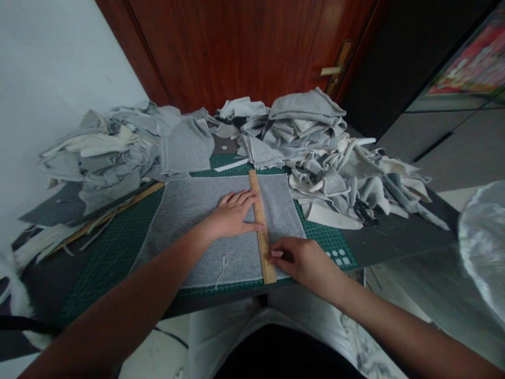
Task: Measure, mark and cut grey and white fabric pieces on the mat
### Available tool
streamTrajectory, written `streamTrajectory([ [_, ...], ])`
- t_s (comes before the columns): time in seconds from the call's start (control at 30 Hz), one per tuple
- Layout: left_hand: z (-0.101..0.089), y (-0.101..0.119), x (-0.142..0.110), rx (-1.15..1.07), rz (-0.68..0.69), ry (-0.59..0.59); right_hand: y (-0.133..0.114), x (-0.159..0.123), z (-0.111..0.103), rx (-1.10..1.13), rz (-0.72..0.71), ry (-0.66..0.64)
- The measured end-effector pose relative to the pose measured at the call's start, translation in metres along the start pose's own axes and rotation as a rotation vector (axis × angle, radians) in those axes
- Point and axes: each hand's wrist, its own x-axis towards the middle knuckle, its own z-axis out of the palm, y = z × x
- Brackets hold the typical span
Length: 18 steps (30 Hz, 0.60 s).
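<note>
A grey piece of cloth [205, 216] lies flat on a green cutting mat [122, 231]. A wooden ruler [258, 210] runs across the cloth from its far edge to its near edge. My left hand [234, 213] rests spread on the cloth, with its fingertips and thumb on the ruler. Beside the ruler's right edge, close to the near end, my right hand [303, 260] has its fingers closed in a pinch. Between those fingers a small pale pinkish bit shows, too small to name. A loose thread [223, 268] lies on the cloth.
Heaps of grey fabric pieces [307, 113] and scraps [347, 168] cover the table's back and right. Another fabric pile [118, 142] stands at the left, near a long wooden strip [130, 205]. A white strip [232, 165] lies beyond the cloth. A clear plastic bag [483, 247] hangs at the right.
</note>
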Motion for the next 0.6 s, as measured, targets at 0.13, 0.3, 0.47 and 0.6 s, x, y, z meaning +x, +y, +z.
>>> streamTrajectory([
  [0.13,0.000,0.000,0.000,0.006,-0.006,-0.007,-0.002,-0.005,-0.004,0.002,-0.054,-0.046],
  [0.3,0.002,-0.001,0.000,0.002,0.012,0.008,0.004,-0.006,-0.012,0.078,-0.124,-0.125],
  [0.47,0.003,-0.002,0.000,-0.003,0.005,0.011,0.012,0.002,-0.016,0.052,-0.254,-0.139],
  [0.6,0.004,-0.003,0.000,-0.012,0.017,0.025,0.018,0.010,-0.014,-0.016,-0.315,-0.097],
])
